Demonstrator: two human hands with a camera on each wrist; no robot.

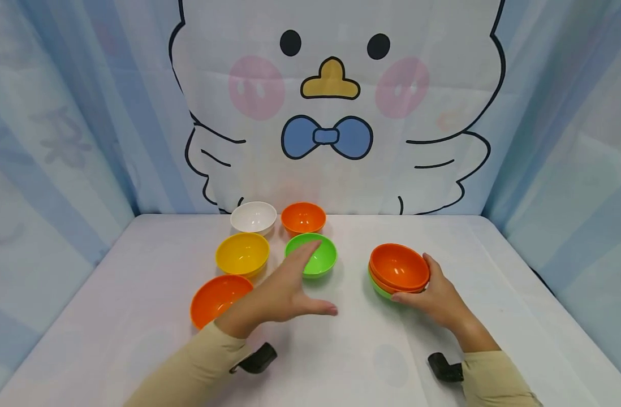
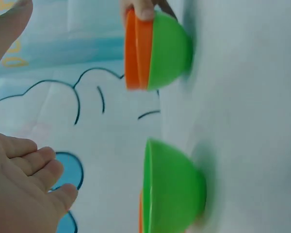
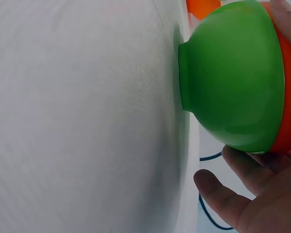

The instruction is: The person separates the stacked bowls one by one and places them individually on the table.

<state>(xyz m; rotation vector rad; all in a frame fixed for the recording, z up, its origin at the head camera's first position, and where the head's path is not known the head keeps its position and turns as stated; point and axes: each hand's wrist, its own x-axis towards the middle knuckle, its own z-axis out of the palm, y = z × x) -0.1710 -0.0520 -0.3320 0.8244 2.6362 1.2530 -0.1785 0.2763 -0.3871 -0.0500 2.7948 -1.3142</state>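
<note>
At the right, my right hand (image 1: 443,302) holds a stack of nested bowls by its side, thumb at the near rim and fingers on the far side. Two orange bowls (image 1: 399,267) sit inside a green bowl (image 3: 233,77), whose base is right at the tabletop in the right wrist view. My left hand (image 1: 285,291) hovers over the table with thumb and fingers spread apart, holding nothing. A single green bowl (image 1: 324,261) stands upright just beyond it, partly covered by its fingers in the head view. The left forearm overlaps an orange bowl (image 1: 216,297).
A yellow bowl (image 1: 241,254) stands left of the single green bowl. Behind them are a white bowl (image 1: 253,217) and another orange bowl (image 1: 303,217). A white cloth covers the table (image 1: 361,362). Printed curtains (image 1: 326,181) hang at the back and sides.
</note>
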